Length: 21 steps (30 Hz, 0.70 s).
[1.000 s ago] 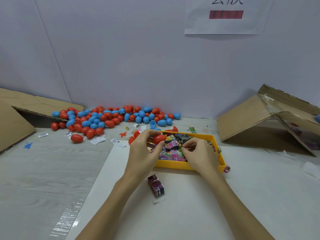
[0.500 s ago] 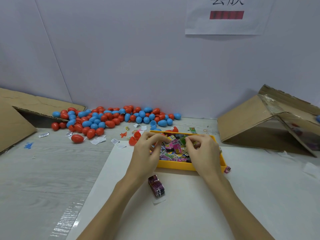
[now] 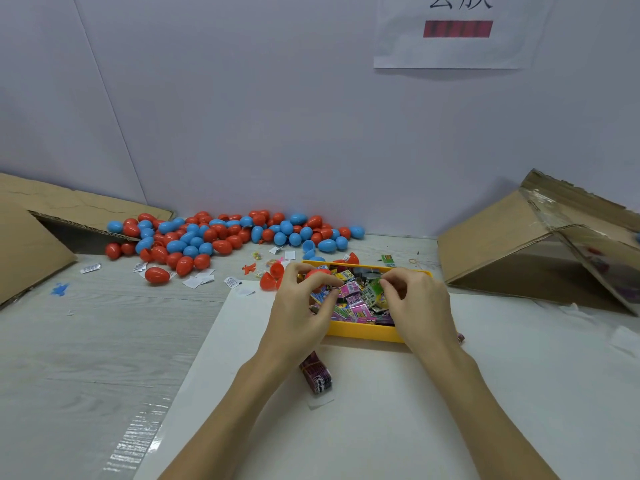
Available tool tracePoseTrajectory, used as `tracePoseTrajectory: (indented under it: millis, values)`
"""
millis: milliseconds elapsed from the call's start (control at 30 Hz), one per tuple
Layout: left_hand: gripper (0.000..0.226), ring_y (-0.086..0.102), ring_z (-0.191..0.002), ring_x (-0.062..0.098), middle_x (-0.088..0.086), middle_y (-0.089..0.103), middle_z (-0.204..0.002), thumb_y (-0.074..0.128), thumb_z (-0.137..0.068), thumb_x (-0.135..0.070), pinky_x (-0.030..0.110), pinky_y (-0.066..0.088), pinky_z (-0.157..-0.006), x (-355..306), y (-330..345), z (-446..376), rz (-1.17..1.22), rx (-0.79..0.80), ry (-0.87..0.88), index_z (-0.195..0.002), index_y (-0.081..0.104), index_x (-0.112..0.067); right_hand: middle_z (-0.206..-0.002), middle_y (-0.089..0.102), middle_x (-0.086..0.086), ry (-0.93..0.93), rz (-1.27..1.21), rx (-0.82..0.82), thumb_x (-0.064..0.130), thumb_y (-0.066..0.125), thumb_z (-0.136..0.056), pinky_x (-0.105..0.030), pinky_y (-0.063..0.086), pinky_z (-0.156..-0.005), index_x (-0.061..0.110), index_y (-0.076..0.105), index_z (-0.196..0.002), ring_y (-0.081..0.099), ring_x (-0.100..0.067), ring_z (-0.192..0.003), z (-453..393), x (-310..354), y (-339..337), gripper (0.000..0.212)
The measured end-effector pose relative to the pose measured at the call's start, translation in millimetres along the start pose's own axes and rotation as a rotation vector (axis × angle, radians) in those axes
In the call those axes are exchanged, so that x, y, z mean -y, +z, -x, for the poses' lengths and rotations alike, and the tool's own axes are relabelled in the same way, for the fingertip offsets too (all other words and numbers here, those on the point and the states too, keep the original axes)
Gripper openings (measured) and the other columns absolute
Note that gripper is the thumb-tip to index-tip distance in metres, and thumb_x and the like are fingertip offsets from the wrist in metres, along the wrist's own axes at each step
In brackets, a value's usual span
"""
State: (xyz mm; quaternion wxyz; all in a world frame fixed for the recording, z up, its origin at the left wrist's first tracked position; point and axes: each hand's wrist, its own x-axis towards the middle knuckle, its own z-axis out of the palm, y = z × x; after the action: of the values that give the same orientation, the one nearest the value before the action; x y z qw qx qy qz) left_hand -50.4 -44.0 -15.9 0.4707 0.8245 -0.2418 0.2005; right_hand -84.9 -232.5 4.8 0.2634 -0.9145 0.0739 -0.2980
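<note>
Red egg half (image 3: 317, 276): held above the left end of the yellow tray, hollow side apparently turned toward the packets, so a filler can likely go straight in.
Banded bundle (image 3: 316, 374): lies on the white board (image 3: 381, 427) just behind the left wrist, apart from the tray; probably spare stock parked within reach.
Left hand (image 3: 301, 306): fingers and thumb curl round the red egg half, gripping it over the tray, so anything that slips would fall back among the packets.
Right hand (image 3: 419, 303): fingertips pinch a green packet (image 3: 375, 289) at the top of the heap, close to the egg half; the short gap suggests the packet is meant for the shell.
Yellow tray (image 3: 363, 336): sits on the board's far part under both hands, full of small printed packets, its walls keeping them together.
Loose red halves (image 3: 272, 277): lie just left of the tray, open and handy as the next shells or caps.
Paper slips (image 3: 199, 280): scattered on the table beyond the board's corner.
Egg pile (image 3: 221, 237): red and blue eggs heaped against the wall, well apart from the tray; whether filled cannot be told.
Cardboard boxes (image 3: 502, 244): tipped on their sides at both ends of the table, mouths facing inward.
</note>
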Motion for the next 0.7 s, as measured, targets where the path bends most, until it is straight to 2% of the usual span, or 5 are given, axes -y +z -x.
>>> tracePoseTrajectory:
  millis: [133, 267, 400, 600, 700]
  values:
    - [0.017, 0.051, -0.109, -0.002, -0.007, 0.049, -0.117, 0.071, -0.095, -0.021, 0.007, 0.046, -0.082, 1, 0, 0, -0.027, 0.008, -0.01, -0.109, 0.075, -0.029, -0.099, 0.078, -0.003, -0.051, 0.026, -0.003, 0.021, 0.067, -0.099, -0.029, 0.054, -0.079, 0.016, 0.08, -0.108, 0.069, -0.017, -0.087, 2, 4, -1, 0.017]
    - [0.017, 0.044, -0.111, -0.014, -0.006, 0.049, -0.116, 0.072, -0.094, -0.019, 0.001, 0.039, -0.085, 0, 1, 0, -0.04, -0.006, 0.008, -0.107, 0.075, -0.029, -0.103, 0.074, -0.007, -0.061, 0.043, -0.022, 0.016, 0.066, -0.098, -0.026, 0.048, -0.084, 0.011, 0.079, -0.109, 0.065, -0.02, -0.094, -1, 2, -2, 0.017]
    - [0.016, 0.04, -0.112, -0.02, -0.006, 0.05, -0.117, 0.073, -0.094, -0.021, -0.002, 0.035, -0.087, 0, 1, 0, -0.039, -0.011, -0.002, -0.108, 0.076, -0.028, -0.088, 0.076, -0.004, -0.042, -0.135, -0.071, 0.012, 0.068, -0.097, -0.039, 0.059, -0.077, 0.01, 0.078, -0.102, 0.069, -0.018, -0.079, 1, 4, -3, 0.011]
    - [0.025, 0.043, -0.115, -0.01, -0.006, 0.047, -0.123, 0.073, -0.091, -0.04, 0.003, 0.037, -0.091, -4, 5, 3, -0.032, -0.009, -0.05, -0.112, 0.076, -0.027, -0.074, 0.074, 0.008, -0.045, -0.416, 0.007, 0.013, 0.066, -0.099, -0.027, 0.061, -0.066, 0.014, 0.074, -0.103, 0.07, -0.005, -0.062, 7, 13, 4, 0.009]
    - [0.028, 0.041, -0.113, -0.017, -0.005, 0.046, -0.122, 0.074, -0.09, -0.041, 0.0, 0.035, -0.088, -6, 4, 3, -0.015, -0.059, -0.095, -0.113, 0.075, -0.026, -0.075, 0.075, 0.007, -0.045, -0.527, 0.065, 0.013, 0.066, -0.099, -0.027, 0.061, -0.066, 0.014, 0.074, -0.105, 0.073, -0.009, -0.065, 10, 18, 6, 0.01]
